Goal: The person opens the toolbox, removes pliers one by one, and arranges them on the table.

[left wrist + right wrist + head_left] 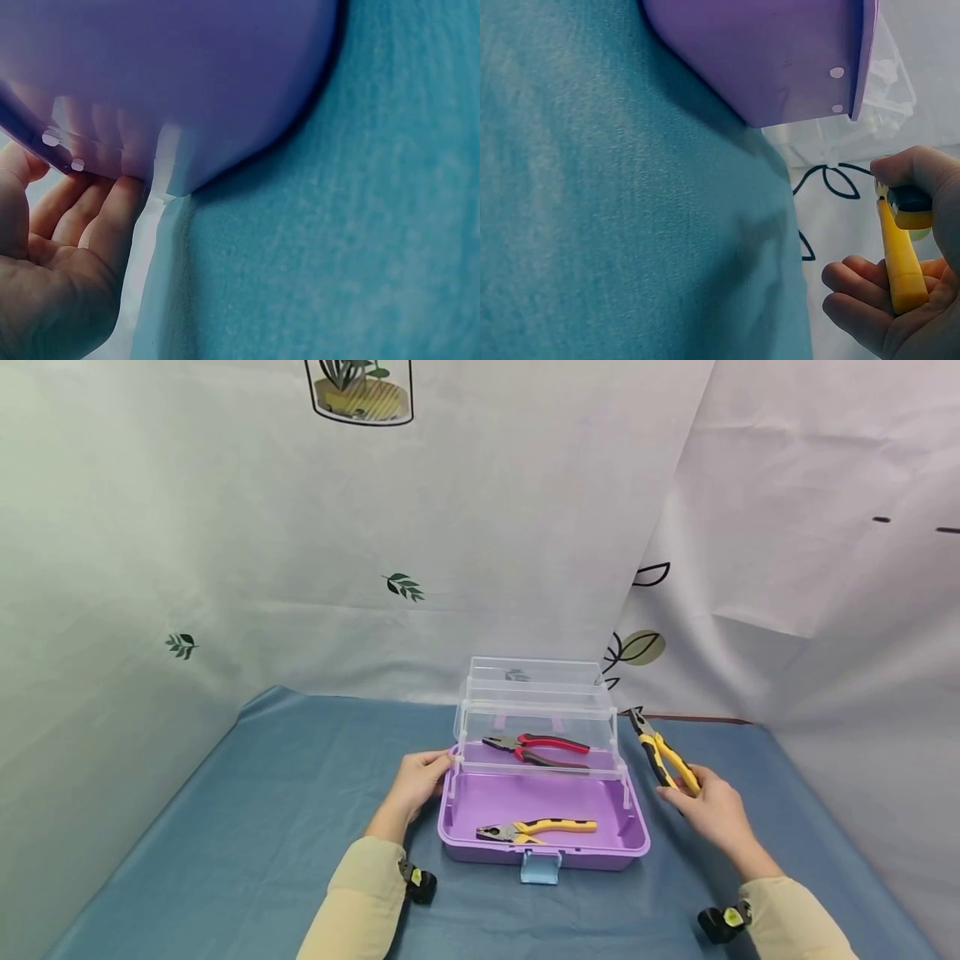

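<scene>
A purple toolbox point(543, 795) with its clear lid point(540, 693) raised stands on the blue cloth. My left hand point(415, 783) pinches the rim at its left side; in the left wrist view the fingertips point(129, 189) meet the purple wall's edge. My right hand point(712, 806), right of the box, grips yellow-and-black pliers point(660, 750) by the handles, jaws pointing up and away. In the right wrist view the yellow handle point(901, 262) lies across the fingers. Another yellow-and-black pair of pliers point(555, 827) lies inside the box. Red-and-black pliers point(543, 747) show behind the clear lid.
A light blue latch point(540, 867) hangs at the box's front. Blue cloth point(300, 793) covers the table, and pale printed sheets point(525, 527) hang behind and beside it. Black wrist cameras point(422, 885) sit at both sleeves.
</scene>
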{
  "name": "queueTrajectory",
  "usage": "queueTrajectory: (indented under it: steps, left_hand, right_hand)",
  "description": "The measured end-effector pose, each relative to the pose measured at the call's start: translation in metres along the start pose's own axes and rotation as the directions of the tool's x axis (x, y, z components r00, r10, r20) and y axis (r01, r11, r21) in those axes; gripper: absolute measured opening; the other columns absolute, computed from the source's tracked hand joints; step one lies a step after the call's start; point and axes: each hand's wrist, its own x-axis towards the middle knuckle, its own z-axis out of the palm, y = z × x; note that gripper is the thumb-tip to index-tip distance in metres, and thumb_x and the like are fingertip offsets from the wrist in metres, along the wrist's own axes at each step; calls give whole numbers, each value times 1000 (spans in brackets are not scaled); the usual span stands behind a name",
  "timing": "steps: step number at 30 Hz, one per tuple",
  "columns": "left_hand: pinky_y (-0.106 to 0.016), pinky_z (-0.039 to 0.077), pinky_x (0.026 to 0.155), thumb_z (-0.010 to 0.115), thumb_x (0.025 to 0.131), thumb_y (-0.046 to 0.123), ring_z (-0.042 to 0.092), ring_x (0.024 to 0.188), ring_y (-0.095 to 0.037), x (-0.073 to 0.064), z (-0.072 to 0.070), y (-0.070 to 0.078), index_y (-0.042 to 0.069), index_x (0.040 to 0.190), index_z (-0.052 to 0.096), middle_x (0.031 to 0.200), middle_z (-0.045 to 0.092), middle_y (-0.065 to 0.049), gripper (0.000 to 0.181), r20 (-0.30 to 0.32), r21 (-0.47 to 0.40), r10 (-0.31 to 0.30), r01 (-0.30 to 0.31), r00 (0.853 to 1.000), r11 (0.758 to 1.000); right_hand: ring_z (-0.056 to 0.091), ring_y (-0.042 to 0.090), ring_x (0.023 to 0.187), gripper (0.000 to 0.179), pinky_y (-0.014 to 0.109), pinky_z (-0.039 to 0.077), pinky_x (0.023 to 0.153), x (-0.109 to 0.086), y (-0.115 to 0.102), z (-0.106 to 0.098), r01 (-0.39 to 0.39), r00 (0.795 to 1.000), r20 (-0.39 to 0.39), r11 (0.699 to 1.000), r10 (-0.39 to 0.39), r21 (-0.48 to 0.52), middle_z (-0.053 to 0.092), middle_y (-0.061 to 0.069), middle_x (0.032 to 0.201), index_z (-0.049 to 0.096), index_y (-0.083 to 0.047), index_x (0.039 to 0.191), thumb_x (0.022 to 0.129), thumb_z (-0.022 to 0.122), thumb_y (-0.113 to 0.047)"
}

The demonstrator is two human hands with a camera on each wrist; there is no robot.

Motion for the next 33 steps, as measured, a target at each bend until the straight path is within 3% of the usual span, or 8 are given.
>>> queueTrajectory:
  steps: [3,10,17,33]
  left_hand:
    - [-30,60,69,59,87,12,65,76,-10,-1,-2,0,-3,117,65,114,66,-21,35,11,0,6,-6,1000,1000]
    - [-29,60,65,62,85,18,66,73,-9,-5,-5,-1,-1,113,68,105,70,-19,34,44,-2,80,-80,996,997]
    - [-28,59,66,59,87,13,65,73,-9,0,-1,0,-2,117,65,111,67,-20,35,4,27,-1,1,1000,1000]
    - [-28,59,68,59,88,12,64,73,-8,0,-1,-1,-2,118,65,112,67,-21,34,11,7,3,-4,1000,1000]
  right_hand:
    - [57,28,87,76,36,54,67,-1,2,0,-4,1000,12,1000,4,-1,59,30,110,41,15,130,86,66,-41]
    - [56,26,84,78,32,52,65,-4,8,1,-25,999,36,1000,25,-5,58,30,110,41,16,130,85,66,-42]
    - [56,28,87,78,40,54,70,-4,12,0,-28,999,34,1000,29,-8,57,32,112,41,17,129,85,66,-42]
    - [55,26,85,80,33,51,66,-5,17,0,-61,995,77,998,63,-29,56,31,111,39,18,130,85,66,-42]
